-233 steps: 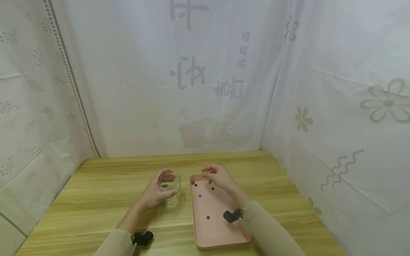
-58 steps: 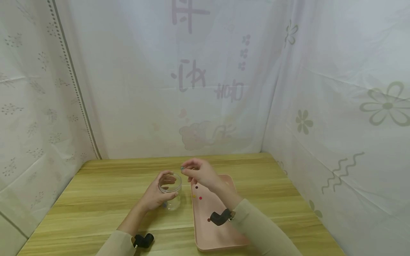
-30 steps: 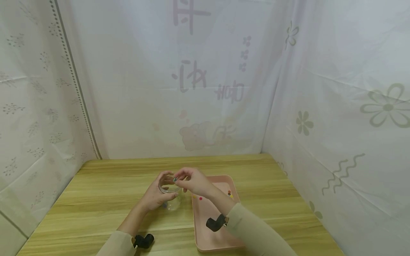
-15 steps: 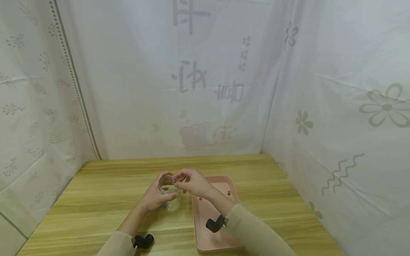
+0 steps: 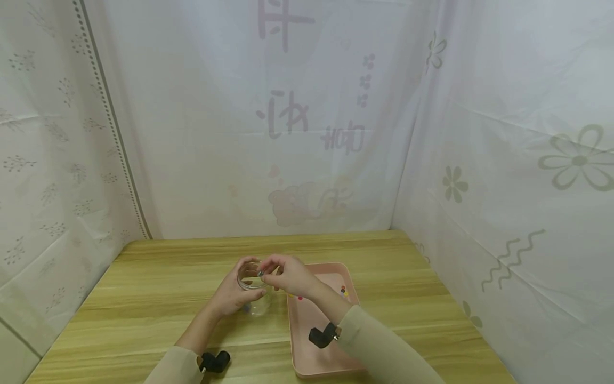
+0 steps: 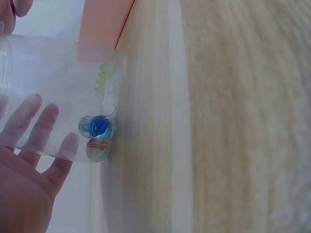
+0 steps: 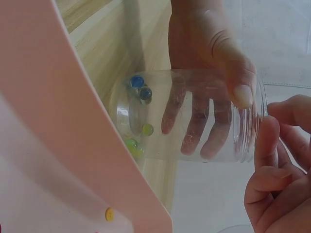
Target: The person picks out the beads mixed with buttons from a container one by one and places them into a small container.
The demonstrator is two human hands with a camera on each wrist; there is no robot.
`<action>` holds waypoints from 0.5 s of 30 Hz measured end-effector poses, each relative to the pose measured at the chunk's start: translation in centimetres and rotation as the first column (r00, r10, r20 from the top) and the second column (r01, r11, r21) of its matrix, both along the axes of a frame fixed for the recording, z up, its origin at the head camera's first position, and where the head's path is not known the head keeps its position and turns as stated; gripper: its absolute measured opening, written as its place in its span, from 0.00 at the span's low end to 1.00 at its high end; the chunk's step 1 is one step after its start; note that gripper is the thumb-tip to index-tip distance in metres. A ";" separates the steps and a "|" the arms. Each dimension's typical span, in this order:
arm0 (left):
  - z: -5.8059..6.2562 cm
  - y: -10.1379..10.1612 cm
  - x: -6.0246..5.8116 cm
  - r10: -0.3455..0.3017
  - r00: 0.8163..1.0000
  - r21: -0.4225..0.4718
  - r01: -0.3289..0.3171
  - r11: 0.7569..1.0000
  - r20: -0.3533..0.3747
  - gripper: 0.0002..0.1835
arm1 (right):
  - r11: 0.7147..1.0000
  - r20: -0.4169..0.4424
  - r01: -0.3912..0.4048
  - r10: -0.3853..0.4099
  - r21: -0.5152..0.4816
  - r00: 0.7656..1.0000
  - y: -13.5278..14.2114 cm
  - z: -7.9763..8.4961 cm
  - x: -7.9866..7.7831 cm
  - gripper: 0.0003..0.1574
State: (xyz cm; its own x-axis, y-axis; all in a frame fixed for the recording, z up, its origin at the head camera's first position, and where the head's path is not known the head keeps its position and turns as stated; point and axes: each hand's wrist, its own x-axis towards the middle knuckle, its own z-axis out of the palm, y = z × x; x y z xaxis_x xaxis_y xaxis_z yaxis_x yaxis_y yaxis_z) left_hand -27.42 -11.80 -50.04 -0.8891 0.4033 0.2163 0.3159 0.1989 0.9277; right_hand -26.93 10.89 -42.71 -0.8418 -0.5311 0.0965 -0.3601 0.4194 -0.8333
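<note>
A clear jar (image 5: 259, 305) stands upright on the table, its mouth uncovered. My left hand (image 5: 229, 292) grips it near the rim, thumb on the near side and fingers round the far side. At the jar's mouth, my right hand (image 5: 293, 278) pinches a small bluish glass marble (image 5: 260, 273) between thumb and fingertips; the right wrist view hides this marble. Several marbles lie on the jar's bottom: a blue marble (image 6: 101, 126), a reddish clear marble (image 6: 96, 147) and yellow-green marbles (image 6: 104, 71) among them.
A pink tray (image 5: 307, 357) lies right of the jar, partly under my right forearm. Small coloured pieces lie in it, including a yellow button (image 7: 110, 214) and a red piece (image 5: 300, 298). Patterned white curtains (image 5: 201, 133) surround the wooden table (image 5: 144, 298).
My right hand was over the tray's far end, then lifted the bluish marble from the tray's far-left corner to the jar's mouth. Over the last second it barely moves. My left hand keeps its hold.
</note>
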 end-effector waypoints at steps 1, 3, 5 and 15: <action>0.0 0.0 0.0 -0.001 1.000 -0.001 0.001 1.000 -0.002 0.43 | 1.000 0.001 -0.002 0.002 -0.002 1.000 0.0 0.0 0.0 0.13; 0.0 0.0 0.0 -0.002 1.000 -0.001 0.002 1.000 -0.006 0.43 | 1.000 0.002 -0.008 0.008 -0.006 1.000 0.0 0.1 0.1 0.14; 0.0 0.0 0.0 -0.002 1.000 0.002 0.002 1.000 -0.008 0.42 | 1.000 0.008 -0.013 0.013 -0.010 1.000 0.1 0.1 0.2 0.15; 0.0 0.1 0.0 -0.004 1.000 0.004 0.004 1.000 0.000 0.41 | 0.999 0.041 -0.001 0.003 -0.041 0.999 1.1 0.2 0.3 0.18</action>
State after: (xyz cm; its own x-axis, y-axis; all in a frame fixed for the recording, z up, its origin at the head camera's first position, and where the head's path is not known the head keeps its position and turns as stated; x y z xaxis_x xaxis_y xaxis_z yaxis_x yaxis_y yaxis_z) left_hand -27.40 -11.71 -50.08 -0.8876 0.4057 0.2182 0.3169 0.1941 0.9284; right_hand -26.68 11.94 -42.49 -0.8445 -0.5290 0.0836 -0.3258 0.3835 -0.8641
